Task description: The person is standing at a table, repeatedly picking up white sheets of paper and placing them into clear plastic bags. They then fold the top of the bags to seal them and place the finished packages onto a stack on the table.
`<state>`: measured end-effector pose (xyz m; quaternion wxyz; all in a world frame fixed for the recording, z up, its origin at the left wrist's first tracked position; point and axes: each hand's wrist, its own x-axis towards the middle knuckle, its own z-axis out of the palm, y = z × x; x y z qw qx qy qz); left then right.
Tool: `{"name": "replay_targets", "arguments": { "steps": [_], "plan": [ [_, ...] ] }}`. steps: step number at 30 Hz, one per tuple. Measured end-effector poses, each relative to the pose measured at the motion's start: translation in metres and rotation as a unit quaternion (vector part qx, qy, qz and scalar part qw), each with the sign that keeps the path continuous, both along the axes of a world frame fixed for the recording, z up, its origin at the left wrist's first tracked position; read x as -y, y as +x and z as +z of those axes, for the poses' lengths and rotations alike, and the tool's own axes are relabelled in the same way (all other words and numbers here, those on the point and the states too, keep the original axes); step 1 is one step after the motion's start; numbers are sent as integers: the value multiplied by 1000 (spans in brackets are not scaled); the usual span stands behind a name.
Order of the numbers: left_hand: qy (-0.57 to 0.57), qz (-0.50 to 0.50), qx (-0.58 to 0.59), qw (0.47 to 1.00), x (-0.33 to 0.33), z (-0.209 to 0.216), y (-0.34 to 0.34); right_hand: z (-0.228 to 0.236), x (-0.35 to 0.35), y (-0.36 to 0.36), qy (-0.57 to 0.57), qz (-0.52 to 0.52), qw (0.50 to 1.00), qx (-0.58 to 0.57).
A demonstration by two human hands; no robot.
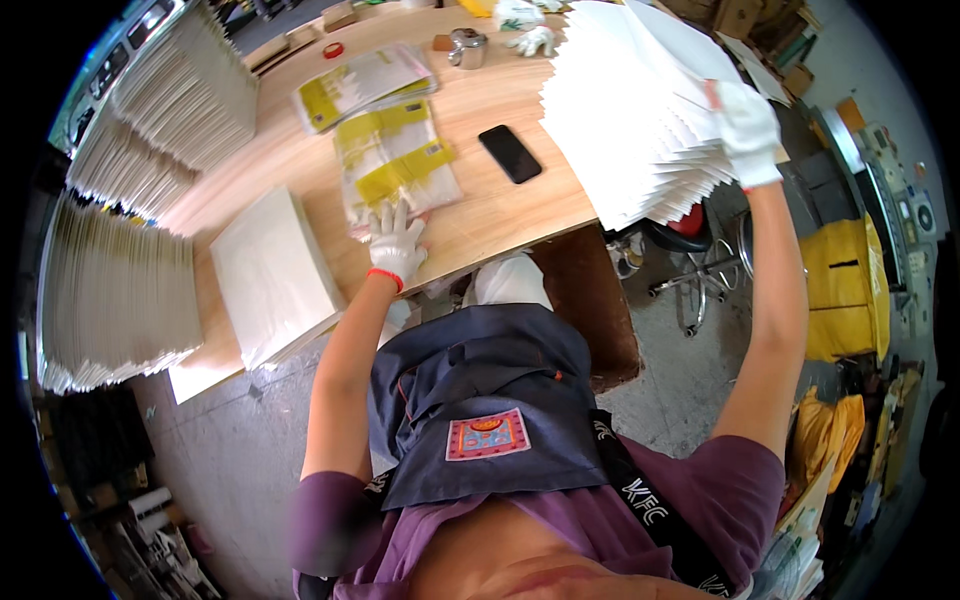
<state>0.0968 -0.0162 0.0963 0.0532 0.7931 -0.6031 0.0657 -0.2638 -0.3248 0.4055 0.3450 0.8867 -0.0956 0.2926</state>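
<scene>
My left hand (397,243), in a white knitted glove, lies with fingers spread on the near end of a clear plastic bag pile (395,160) with yellow-green printing. At the far right, my right hand (748,130), also gloved, grips the outer edge of a stack of folded white paper (640,110). A bare fingertip shows over the top sheets; the other fingers are partly hidden. The stack's edges are fanned out in steps. Between the bags and the paper lies a black phone (510,153).
More printed bags (365,85) lie farther back, near a tape dispenser (467,48) and a spare glove (533,41). A white paper block (272,275) lies left of my left hand. Tall paper stacks (120,285) line the left side. A wheeled stool (690,250) stands below the table's right edge.
</scene>
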Motion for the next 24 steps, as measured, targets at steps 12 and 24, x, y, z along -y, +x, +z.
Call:
{"name": "replay_targets", "arguments": {
  "steps": [12,24],
  "plan": [
    [-28,55,11,998,-18,-17,10,-41,-66,-81,778,-144,485,373],
    [86,24,-26,996,24,20,36,-25,-5,-76,760,6,327,562]
  ]
}}
